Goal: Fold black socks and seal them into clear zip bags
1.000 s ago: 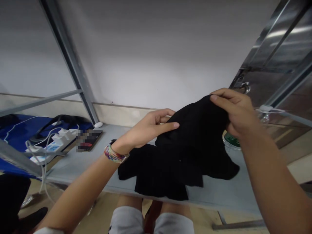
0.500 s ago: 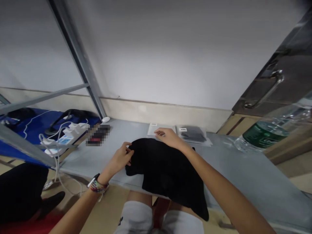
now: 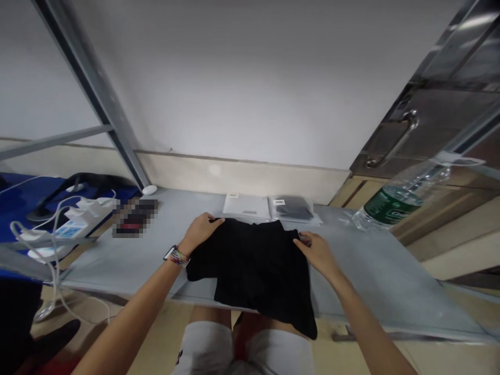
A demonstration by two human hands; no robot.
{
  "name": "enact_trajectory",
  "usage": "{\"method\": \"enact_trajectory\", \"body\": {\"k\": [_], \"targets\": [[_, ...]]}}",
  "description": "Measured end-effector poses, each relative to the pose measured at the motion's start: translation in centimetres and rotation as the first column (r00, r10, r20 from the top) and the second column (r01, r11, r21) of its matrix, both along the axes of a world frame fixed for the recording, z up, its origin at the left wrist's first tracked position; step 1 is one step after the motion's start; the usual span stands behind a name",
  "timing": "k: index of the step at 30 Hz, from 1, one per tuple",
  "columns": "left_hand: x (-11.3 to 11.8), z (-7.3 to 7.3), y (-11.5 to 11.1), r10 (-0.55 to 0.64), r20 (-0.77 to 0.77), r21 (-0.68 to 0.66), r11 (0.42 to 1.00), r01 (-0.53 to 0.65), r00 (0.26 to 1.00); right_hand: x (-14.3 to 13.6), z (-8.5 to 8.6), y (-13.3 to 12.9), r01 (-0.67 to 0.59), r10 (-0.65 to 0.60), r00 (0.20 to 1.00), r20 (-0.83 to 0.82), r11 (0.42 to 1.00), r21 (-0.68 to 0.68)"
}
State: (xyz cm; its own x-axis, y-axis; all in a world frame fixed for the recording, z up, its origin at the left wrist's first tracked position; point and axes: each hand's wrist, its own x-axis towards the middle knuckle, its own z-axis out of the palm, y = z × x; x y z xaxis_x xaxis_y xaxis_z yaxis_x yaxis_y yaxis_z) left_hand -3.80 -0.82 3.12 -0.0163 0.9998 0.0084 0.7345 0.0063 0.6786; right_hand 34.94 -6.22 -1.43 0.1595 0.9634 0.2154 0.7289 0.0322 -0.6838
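A black garment (image 3: 258, 265), shaped like a T-shirt, lies spread over the table's front part, its lower right corner hanging past the edge. At its upper left corner, my left hand (image 3: 203, 228) pinches the cloth between thumb and fingers. My right hand (image 3: 317, 251) grips the upper right edge, thumb on top and fingertips partly hidden. Behind the cloth lie a clear packet with white contents (image 3: 246, 207) and another packet with dark folded contents (image 3: 292, 208), each bearing a small white label.
The grey table (image 3: 359, 276) stands against the wall. A plastic bottle with a green label (image 3: 394, 203) stands at the right. Leftward are a blurred-out dark object (image 3: 135, 219), a white rounded item (image 3: 149, 190), a power strip (image 3: 74, 226) with cables, and a metal frame post (image 3: 94, 99).
My right hand has come down and rightward from above the white packet to the garment's upper right edge. My left hand has moved up along its left edge. The cloth's top is straighter.
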Motion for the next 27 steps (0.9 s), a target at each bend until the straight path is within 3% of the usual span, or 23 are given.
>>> {"method": "enact_trajectory", "body": {"k": [3, 7, 12, 17, 20, 24, 27], "targets": [[0.4, 0.1, 0.6, -0.052, 0.03, -0.011, 0.999, 0.052, 0.998, -0.7, 0.4, 0.7, -0.087, 0.086, 0.991, -0.099, 0.996, -0.006], [0.6, 1.1, -0.2, -0.131, 0.112, 0.047, 0.991, 0.127, 0.985, -1.2, 1.4, 0.9, -0.125, 0.134, 0.946, -0.295, 0.991, 0.049], [0.0, 3.7, -2.8, -0.229, 0.315, 0.161, 0.969, 0.186, 0.921, -0.6, 3.2, -0.3, 0.023, 0.029, 0.864, -0.502, 0.995, 0.097], [-0.6, 5.8, -5.0, -0.195, 0.622, 0.106, 0.98, 0.165, 0.758, -1.0, 8.1, -2.9, -0.167, 0.217, 0.722, -0.657, 0.976, 0.139], [-1.0, 6.8, -6.0, -0.156, 0.755, 0.096, 0.987, 0.128, 0.637, -2.2, 11.9, -4.9, -0.087, 0.256, 0.722, -0.643, 0.955, 0.283], [-1.8, 8.7, -7.7, -0.116, 0.855, 0.132, 0.991, 0.003, 0.505, -4.1, 16.4, -7.9, -0.018, 0.343, 0.721, -0.602, 0.878, 0.479], [-2.8, 10.2, -8.9, -0.129, 0.881, 0.162, 0.986, -0.033, 0.455, -5.0, 18.4, -9.8, -0.011, 0.357, 0.682, -0.639, 0.878, 0.478]]}}
